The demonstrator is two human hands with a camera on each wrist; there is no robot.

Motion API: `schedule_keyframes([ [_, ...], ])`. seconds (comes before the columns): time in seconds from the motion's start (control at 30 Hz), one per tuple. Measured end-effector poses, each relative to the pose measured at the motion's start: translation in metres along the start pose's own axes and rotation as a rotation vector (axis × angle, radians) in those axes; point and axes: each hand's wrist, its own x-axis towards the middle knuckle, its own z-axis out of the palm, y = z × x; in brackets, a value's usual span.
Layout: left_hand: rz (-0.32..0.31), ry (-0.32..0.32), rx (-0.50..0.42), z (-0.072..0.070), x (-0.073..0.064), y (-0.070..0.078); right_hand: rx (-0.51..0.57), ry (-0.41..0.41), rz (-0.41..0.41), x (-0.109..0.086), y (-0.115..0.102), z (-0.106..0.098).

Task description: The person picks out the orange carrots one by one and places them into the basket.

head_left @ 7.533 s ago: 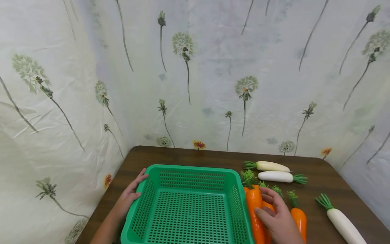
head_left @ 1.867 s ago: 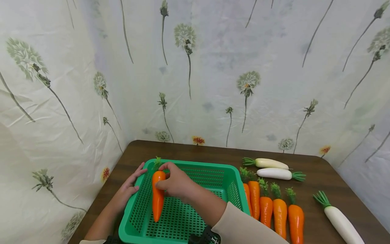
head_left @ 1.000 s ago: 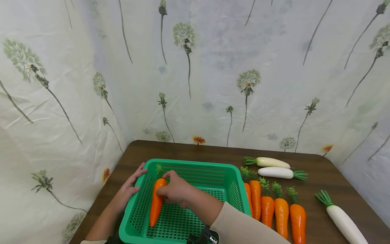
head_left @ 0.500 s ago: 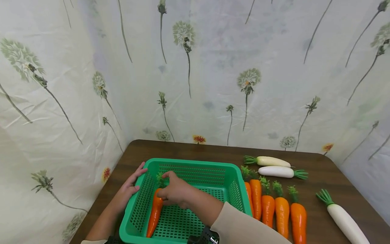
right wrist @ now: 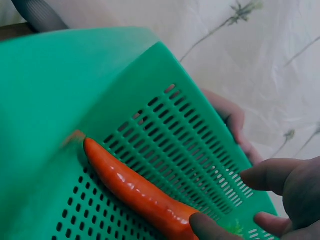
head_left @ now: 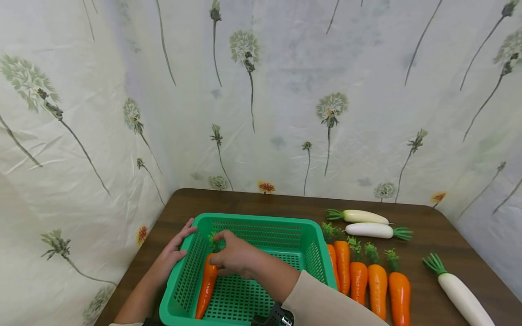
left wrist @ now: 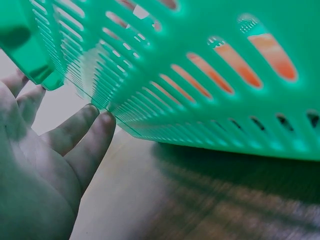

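An orange toy carrot with a green leafy top lies lengthwise along the left inner side of a green perforated plastic basket. Over the carrot's leafy end is my right hand. Its thumb tip touches or nearly touches the carrot in the right wrist view, while the other fingers stand apart from it. My left hand rests against the basket's left rim. In the left wrist view, the left hand's straight fingers touch the outer wall, and orange shows through the slots.
Several more orange carrots lie in a row right of the basket. Two white radishes lie behind them, and another radish is at the far right. The brown wooden table backs onto a flower-patterned curtain.
The right hand has gone from the carrots on the right into the basket, bringing one carrot. That carrot was lowered onto the basket floor, and the fingers came off it. The left hand stayed at the rim.
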Motion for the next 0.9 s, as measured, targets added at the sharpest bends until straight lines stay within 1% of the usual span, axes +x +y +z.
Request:
schedule_keyframes([
  [0.2,-0.003,0.006,0.008,-0.001,0.0,-0.001,0.014,-0.011,-0.013,-0.001,-0.004,-0.001],
  [0.37,-0.025,0.016,0.015,-0.001,0.001,-0.003,0.018,-0.04,-0.031,-0.007,-0.013,-0.011],
  [0.6,-0.044,0.024,0.033,-0.002,0.001,-0.004,0.088,-0.065,-0.071,-0.022,-0.028,-0.024],
  [0.8,-0.044,0.015,0.023,-0.002,0.0,-0.004,0.111,-0.057,-0.099,-0.034,-0.035,-0.031],
  [0.9,-0.045,0.015,0.023,-0.001,0.0,-0.004,0.118,-0.069,-0.117,-0.041,-0.037,-0.034],
])
